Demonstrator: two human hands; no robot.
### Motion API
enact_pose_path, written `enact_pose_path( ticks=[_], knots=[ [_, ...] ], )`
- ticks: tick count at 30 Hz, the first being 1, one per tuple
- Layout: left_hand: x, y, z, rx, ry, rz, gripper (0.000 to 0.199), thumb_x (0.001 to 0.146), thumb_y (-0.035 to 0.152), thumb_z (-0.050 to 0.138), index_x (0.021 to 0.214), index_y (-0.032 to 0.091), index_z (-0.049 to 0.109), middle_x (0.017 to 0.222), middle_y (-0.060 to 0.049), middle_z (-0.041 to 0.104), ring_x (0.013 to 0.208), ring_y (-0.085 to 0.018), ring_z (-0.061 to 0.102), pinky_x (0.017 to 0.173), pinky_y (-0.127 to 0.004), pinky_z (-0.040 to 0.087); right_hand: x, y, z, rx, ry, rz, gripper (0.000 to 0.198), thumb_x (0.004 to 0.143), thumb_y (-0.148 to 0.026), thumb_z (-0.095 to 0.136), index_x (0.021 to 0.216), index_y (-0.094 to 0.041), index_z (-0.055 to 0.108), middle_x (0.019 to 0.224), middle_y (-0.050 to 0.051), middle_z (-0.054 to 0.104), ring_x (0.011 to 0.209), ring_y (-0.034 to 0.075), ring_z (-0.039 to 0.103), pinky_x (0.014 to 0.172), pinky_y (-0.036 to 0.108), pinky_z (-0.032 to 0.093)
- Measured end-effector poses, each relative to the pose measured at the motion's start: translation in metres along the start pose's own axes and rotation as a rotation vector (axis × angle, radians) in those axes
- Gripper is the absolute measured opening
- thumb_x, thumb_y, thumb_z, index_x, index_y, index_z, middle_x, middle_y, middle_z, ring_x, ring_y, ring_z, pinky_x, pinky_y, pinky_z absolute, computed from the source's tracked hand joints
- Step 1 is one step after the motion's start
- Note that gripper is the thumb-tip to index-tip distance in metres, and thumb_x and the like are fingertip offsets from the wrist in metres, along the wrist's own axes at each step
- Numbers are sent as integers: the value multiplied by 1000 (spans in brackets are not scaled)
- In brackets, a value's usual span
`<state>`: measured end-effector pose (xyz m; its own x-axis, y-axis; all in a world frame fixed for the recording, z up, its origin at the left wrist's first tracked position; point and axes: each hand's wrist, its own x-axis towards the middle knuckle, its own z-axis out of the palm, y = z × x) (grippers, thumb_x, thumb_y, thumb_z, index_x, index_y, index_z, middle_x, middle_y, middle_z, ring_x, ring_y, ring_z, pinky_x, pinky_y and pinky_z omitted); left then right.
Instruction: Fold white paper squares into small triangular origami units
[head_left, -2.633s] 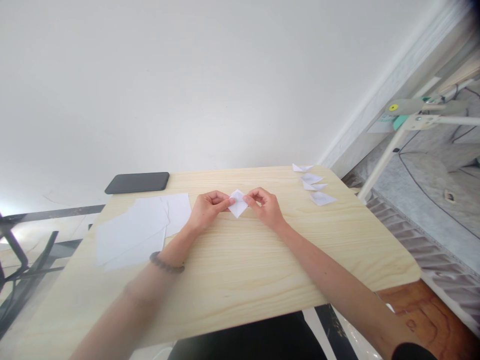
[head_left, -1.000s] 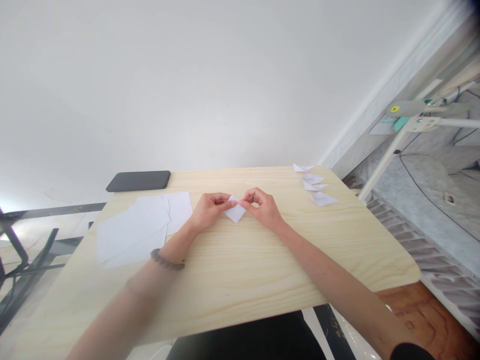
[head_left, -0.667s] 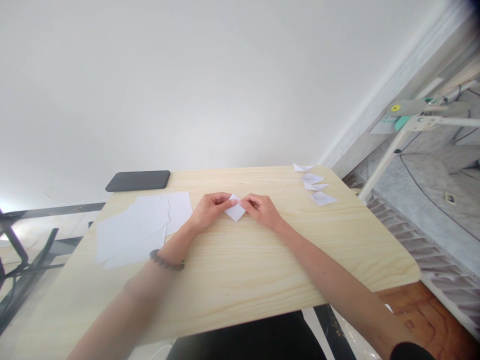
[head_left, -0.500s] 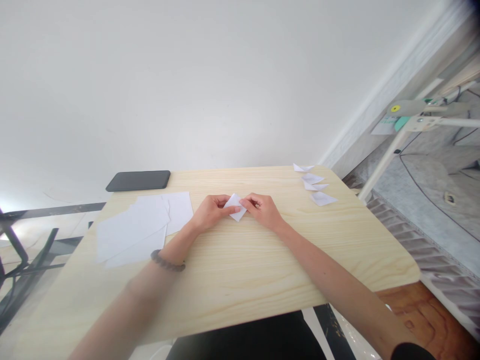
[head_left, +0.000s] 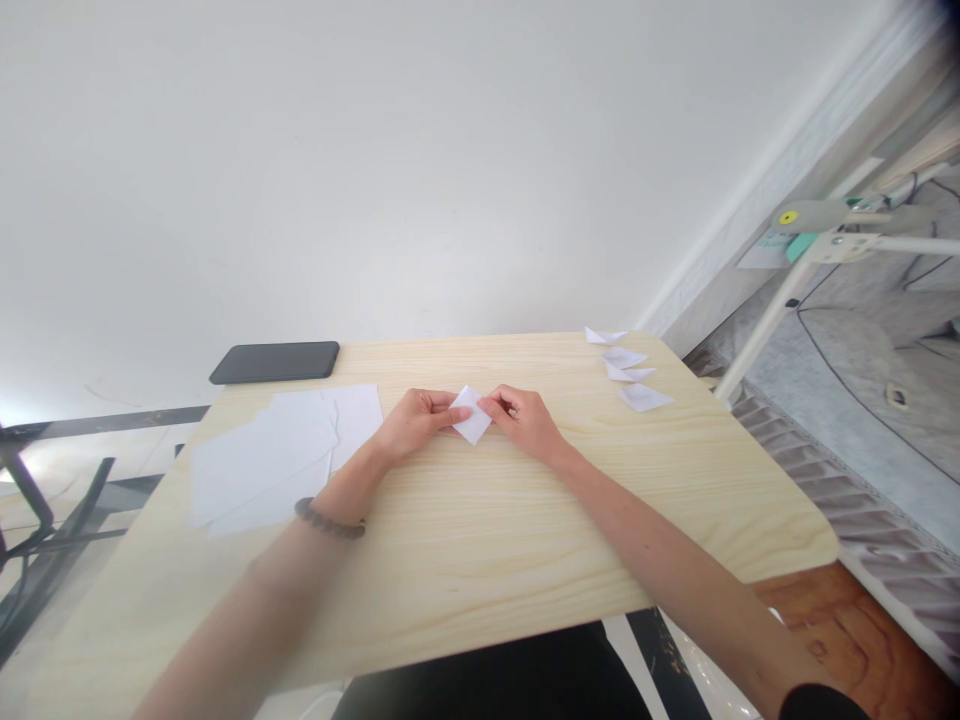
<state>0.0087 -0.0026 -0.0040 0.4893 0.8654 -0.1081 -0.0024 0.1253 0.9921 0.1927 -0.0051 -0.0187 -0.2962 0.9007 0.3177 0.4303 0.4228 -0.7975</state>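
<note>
A small white piece of folded paper (head_left: 472, 424), diamond-shaped from this angle, is held between both hands above the middle of the table. My left hand (head_left: 420, 418) pinches its left corner, with the thumb on top and the fingers behind. My right hand (head_left: 525, 418) grips the right corner between thumb and forefinger, the other fingers curled in. To the right, several folded paper boats (head_left: 645, 398) stand in a row near the table's far right corner. Loose white paper sheets (head_left: 262, 455) lie overlapping on the left, beside my left forearm.
A black phone (head_left: 276, 362) lies at the far left corner of the pale wooden table (head_left: 480, 560). A white wall (head_left: 450, 180) rises directly behind the table. On the right, beyond the table's edge, stands a white metal frame (head_left: 772, 320).
My left thumb has drawn back a little toward the left corner of the folded paper, uncovering more of its face. Both hands still hold it in nearly the same place.
</note>
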Motion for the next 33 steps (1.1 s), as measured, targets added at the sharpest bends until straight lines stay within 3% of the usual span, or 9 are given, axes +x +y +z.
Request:
enact_pose_path(
  ticks=[5,14,22,33],
  knots=[
    [0,2,-5,-22,-84,-11,34,68,35,64,93,13,66,86,-7,67,83,-19,60,80,-33,46,-1,1,0,-3,3,-2,31,81,-41,44,68,-15,55,58,-2,51,51,8,40,49,21,32],
    [1,-3,-2,74,4,29,36,69,36,62,97,13,63,86,-7,67,83,-20,60,76,-31,46,-1,0,1,13,19,15,31,79,-42,46,65,-15,53,56,-2,51,49,7,39,47,21,32],
    [1,-2,0,191,62,72,32,67,36,63,88,12,63,85,-7,65,78,-19,59,69,-30,45,-2,1,2,16,-7,5,30,78,-42,48,66,-16,55,58,-1,54,51,8,42,48,21,34],
    [0,-3,-2,198,45,81,29,67,34,63,87,12,63,83,-6,64,75,-17,57,67,-28,44,-2,-2,2,22,-42,-4,30,79,-41,46,65,-16,53,56,-2,50,50,8,40,48,20,32]
  ],
)
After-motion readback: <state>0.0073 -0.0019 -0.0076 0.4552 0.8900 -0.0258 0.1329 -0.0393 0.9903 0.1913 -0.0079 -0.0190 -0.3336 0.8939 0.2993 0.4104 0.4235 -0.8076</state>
